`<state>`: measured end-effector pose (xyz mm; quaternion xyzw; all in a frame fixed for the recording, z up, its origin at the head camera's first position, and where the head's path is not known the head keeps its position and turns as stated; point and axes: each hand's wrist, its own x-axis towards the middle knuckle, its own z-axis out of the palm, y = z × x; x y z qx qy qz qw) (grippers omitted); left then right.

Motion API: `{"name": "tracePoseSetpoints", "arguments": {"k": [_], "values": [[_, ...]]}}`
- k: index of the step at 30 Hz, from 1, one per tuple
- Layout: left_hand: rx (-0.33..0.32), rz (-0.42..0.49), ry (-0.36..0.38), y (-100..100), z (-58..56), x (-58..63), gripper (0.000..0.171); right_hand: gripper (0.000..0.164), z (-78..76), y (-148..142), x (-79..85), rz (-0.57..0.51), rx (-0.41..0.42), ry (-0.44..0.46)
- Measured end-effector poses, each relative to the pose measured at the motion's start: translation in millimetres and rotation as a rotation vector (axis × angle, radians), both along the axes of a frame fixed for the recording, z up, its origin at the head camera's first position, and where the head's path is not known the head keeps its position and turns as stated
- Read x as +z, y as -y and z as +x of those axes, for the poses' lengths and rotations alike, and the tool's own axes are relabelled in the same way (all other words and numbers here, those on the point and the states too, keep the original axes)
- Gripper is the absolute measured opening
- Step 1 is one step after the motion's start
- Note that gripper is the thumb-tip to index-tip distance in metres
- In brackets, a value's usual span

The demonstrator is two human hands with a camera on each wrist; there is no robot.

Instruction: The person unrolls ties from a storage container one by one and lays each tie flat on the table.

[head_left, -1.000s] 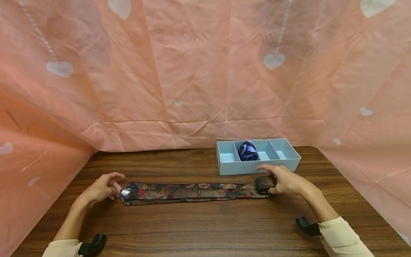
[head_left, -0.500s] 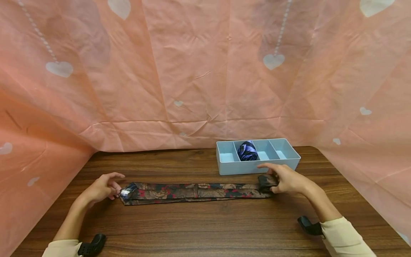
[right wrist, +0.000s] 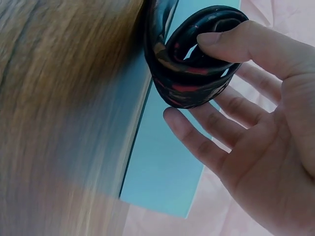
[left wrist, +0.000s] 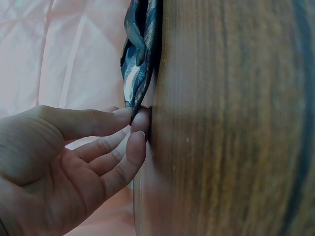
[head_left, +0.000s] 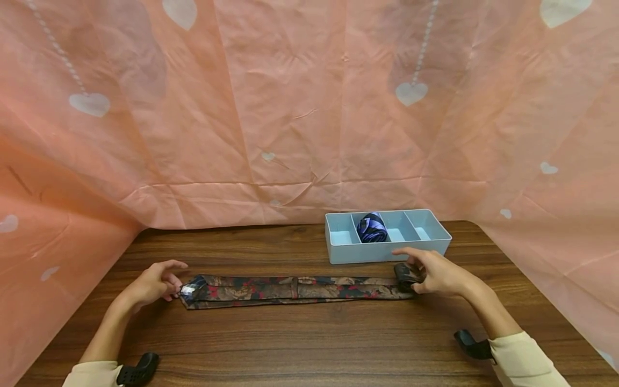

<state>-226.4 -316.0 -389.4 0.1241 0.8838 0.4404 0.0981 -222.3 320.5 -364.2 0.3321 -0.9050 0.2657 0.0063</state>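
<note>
A dark necktie (head_left: 275, 289) with a brown and red floral pattern lies stretched flat across the table, its back side up. At its wide end, my left hand (head_left: 151, 283) pinches the pointed tip between thumb and finger, as the left wrist view shows. The other end is wound into a loose roll (right wrist: 197, 73). My right hand (head_left: 442, 274) holds that roll with the thumb on one side and the fingers behind it. Part of the roll is hidden by the thumb in the head view.
A light blue organizer box (head_left: 355, 252) with several compartments stands behind the right hand. In its second compartment from the left sits a rolled blue striped necktie (head_left: 372, 228). Pink cloth (head_left: 290, 107) hangs around the wooden table (head_left: 290, 344).
My right hand has moved slightly to the right along with the rolled end of the necktie. The left hand stays in place on the tip.
</note>
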Motion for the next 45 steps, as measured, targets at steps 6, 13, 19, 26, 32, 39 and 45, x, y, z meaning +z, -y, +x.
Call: {"name": "tracePoseSetpoints", "arguments": {"k": [6, 13, 19, 26, 32, 39, 45], "values": [[0.003, 0.002, 0.0, 1, -0.6, -0.8, 0.05, 0.073, -0.6, 0, -0.2, -0.006, 0.013, 0.0], [0.003, 0.013, -0.001, 1, -0.9, -2.9, 0.052, 0.075, -0.2, -1, -0.3, 0.024, -0.017, 0.01], [0.003, 0.003, -0.003, 0, -0.5, -1.0, 0.05, 0.077, -0.6, -2, -0.1, 0.011, -0.014, 0.02], [-0.004, 0.001, -0.005, 0, 0.2, 0.2, 0.05, 0.078, -1.2, -3, -0.2, -0.002, -0.003, 0.01], [-0.002, -0.002, -0.005, -1, 0.1, 0.4, 0.049, 0.078, -1.2, -5, -0.7, -0.009, -0.006, 0.017], [0.0, 0.001, 0.004, -1, 0.1, 1.0, 0.05, 0.078, -2.2, -9, -1.3, -0.054, 0.019, 0.052], [-0.003, 0.008, 0.005, -1, 0.5, 0.7, 0.05, 0.078, -2.1, -13, -0.6, -0.081, 0.028, 0.115]]}}
